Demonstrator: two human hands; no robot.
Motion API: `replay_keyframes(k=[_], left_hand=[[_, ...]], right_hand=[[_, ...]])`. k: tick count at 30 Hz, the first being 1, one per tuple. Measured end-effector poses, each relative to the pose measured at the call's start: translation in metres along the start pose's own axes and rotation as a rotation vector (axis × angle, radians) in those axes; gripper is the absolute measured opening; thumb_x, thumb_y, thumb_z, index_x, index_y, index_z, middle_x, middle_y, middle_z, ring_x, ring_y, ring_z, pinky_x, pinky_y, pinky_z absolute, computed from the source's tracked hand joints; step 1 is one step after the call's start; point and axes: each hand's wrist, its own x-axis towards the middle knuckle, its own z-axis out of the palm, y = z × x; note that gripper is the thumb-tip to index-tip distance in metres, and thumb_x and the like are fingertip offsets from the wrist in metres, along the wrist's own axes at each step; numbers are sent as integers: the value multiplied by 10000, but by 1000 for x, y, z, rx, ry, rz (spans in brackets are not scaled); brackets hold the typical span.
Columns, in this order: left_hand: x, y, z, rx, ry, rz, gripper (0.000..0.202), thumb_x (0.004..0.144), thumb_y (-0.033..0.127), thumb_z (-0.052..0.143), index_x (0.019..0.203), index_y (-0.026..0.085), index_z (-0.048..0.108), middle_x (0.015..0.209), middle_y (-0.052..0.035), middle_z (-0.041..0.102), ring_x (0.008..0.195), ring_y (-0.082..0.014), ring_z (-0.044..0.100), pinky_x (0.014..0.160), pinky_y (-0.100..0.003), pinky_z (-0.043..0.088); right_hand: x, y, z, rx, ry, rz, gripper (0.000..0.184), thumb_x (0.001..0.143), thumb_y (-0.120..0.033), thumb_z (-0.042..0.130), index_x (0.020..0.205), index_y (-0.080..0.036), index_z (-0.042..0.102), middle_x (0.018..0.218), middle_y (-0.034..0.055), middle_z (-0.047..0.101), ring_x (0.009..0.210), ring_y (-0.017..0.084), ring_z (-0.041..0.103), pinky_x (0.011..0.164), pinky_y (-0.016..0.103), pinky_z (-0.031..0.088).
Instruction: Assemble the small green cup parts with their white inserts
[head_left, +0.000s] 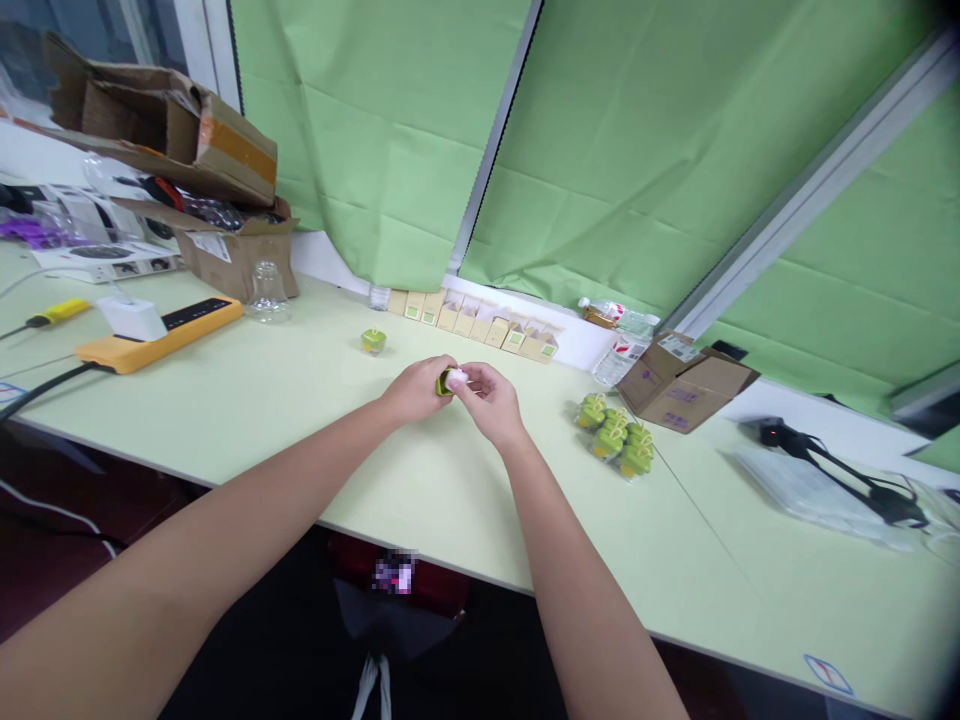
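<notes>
Above the middle of the table, my left hand (418, 391) is closed round a small dark-green container (442, 384), its open end facing right. The thumb and fingers of my right hand (493, 402) pinch a small white piece (456, 378) at that opening. Whether the white piece sits partly inside is too small to tell. Beyond my left hand stands a single small green box (373, 341). To the right of my hands is a cluster of similar green boxes (613, 434) with pale loops on top.
A row of small beige cartons (471, 318) lines the wall. At left are an orange power strip (187, 325), a clear jar (268, 295) and stacked cardboard boxes (238, 255). Plastic bottles (621, 355), a brown carton (679, 385) and a black-cabled device (832, 465) are at right.
</notes>
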Motion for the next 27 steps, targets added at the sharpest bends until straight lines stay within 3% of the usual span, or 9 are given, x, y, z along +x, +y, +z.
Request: replay_keyframes(k=[7, 15, 19, 27], left_hand=[[1, -1, 1, -61, 8, 1, 254, 758, 237, 603, 1009, 210, 572, 939, -26, 677, 816, -191, 624, 661, -277, 448], [0, -1, 0, -68, -15, 5, 274, 745, 226, 599, 1017, 207, 581, 960, -42, 682, 842, -205, 634, 680, -290, 468], [-2, -2, 1, -115, -16, 8, 321, 745, 243, 606, 1062, 212, 567, 978, -36, 684, 840, -199, 637, 698, -291, 477], [0, -4, 2, -186, -3, -3, 354, 717, 267, 637, 1054, 205, 552, 954, -20, 681, 818, -187, 640, 688, -276, 465]], right_hand=[[0, -4, 1, 112, -34, 67, 391, 708, -462, 762, 990, -209, 669, 971, 48, 727, 791, 159, 654, 706, 297, 554], [0, -2, 1, 84, -47, 78, 347, 711, -427, 764, 975, -212, 700, 981, 49, 720, 803, 171, 673, 738, 330, 578], [-1, 0, 0, -13, -19, -15, 309, 727, -407, 756, 979, -230, 732, 1047, 56, 694, 786, 172, 696, 746, 333, 587], [-4, -4, 4, -140, 58, -178, 247, 781, -368, 708, 981, -224, 695, 968, 39, 701, 817, 171, 689, 812, 337, 599]])
